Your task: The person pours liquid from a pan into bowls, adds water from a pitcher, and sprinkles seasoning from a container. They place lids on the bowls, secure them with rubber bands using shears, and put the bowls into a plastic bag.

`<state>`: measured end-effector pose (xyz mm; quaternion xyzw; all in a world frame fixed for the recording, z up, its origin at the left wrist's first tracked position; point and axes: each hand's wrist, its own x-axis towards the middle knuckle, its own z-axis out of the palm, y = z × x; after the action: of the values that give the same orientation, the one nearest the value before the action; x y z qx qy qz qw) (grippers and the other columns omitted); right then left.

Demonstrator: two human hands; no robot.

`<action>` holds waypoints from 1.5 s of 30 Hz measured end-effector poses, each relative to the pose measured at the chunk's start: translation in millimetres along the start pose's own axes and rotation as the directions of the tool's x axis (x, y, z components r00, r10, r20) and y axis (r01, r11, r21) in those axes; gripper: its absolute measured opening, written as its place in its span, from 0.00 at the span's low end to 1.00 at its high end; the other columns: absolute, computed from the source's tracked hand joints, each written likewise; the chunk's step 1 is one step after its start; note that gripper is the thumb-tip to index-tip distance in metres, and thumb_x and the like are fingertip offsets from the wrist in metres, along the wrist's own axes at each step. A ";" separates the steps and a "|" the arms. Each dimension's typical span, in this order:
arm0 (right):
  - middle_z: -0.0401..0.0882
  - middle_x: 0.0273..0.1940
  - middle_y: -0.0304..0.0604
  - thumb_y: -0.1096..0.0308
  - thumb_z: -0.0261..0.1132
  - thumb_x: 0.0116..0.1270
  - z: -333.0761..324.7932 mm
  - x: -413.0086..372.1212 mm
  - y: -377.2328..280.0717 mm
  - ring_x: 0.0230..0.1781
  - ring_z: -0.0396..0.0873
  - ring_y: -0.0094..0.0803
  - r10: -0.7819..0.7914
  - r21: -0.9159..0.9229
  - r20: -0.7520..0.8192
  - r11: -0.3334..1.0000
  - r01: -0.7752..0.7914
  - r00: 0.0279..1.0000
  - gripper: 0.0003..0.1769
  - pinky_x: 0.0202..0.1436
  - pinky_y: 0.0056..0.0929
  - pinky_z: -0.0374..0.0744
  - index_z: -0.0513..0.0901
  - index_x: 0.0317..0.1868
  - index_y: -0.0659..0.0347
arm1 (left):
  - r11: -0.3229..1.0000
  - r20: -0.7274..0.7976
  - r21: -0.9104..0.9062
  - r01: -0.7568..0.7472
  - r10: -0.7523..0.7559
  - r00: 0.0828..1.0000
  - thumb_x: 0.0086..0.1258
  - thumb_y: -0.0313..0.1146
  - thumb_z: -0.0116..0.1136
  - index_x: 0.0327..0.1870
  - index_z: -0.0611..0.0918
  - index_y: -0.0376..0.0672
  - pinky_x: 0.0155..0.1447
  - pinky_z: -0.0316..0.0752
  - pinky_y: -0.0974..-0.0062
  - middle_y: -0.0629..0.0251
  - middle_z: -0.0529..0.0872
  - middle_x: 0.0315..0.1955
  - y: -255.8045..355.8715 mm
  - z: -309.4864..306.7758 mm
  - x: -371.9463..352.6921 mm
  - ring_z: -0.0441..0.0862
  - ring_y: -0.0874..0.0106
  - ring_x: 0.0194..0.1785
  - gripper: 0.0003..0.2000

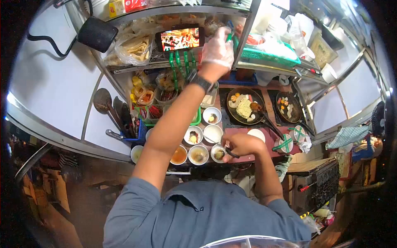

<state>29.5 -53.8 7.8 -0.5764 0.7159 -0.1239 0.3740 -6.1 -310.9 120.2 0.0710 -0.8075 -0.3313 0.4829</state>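
My left hand (pixel 218 48), in a clear plastic glove, reaches up to the shelf right of a lit phone (pixel 180 39). Its fingers are closed beside something green, and what they hold is hidden. Low at the counter, my right hand (pixel 244 145) grips a dark-handled utensil (pixel 232 153) next to a small white bowl (pixel 218 153) with food in it. Several more bowls stand to the left, among them one of orange liquid (pixel 179 155) and one of cloudy liquid (pixel 198 155).
A pan of noodles (pixel 245 108) and a smaller pan (pixel 288 108) sit on the stove. Lidded cups (pixel 284 144) stand at the right. Green tongs hang below the phone. Bagged food (pixel 133 47) and a green basket (pixel 269 56) are on the shelves. Ladles (pixel 103 101) lean at left.
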 end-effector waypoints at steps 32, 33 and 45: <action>0.87 0.53 0.56 0.65 0.75 0.72 75.5 19.0 -91.7 0.48 0.92 0.42 -0.111 0.408 -0.370 0.872 0.269 0.922 0.35 0.51 0.39 0.90 0.70 0.73 0.65 | -0.647 0.563 -0.757 -0.092 -0.717 0.411 0.78 0.25 0.52 0.76 0.68 0.24 0.71 0.84 0.58 0.42 0.81 0.69 -132.5 -292.9 -319.3 0.82 0.51 0.70 0.27; 0.87 0.53 0.57 0.65 0.75 0.72 74.1 12.2 -87.8 0.48 0.92 0.42 -0.113 0.401 -0.329 0.882 0.247 0.938 0.34 0.51 0.39 0.90 0.71 0.73 0.65 | -0.663 0.521 -0.718 -0.211 -0.714 0.468 0.81 0.31 0.50 0.81 0.60 0.25 0.78 0.78 0.53 0.39 0.72 0.76 -128.2 -292.5 -310.4 0.73 0.48 0.78 0.31; 0.84 0.62 0.49 0.62 0.63 0.83 69.3 -235.1 204.5 0.62 0.82 0.32 0.627 0.638 -0.762 0.769 0.025 0.163 0.22 0.67 0.34 0.79 0.77 0.69 0.67 | 0.130 0.206 -0.920 0.369 -0.640 0.740 0.83 0.51 0.51 0.75 0.70 0.36 0.75 0.75 0.50 0.40 0.78 0.70 -40.1 -156.8 -357.9 0.77 0.50 0.73 0.30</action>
<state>-60.2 241.9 -72.1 -0.0858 0.8286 -0.5531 0.0092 302.7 -259.3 -117.1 0.0938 -0.3297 -0.8579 0.3827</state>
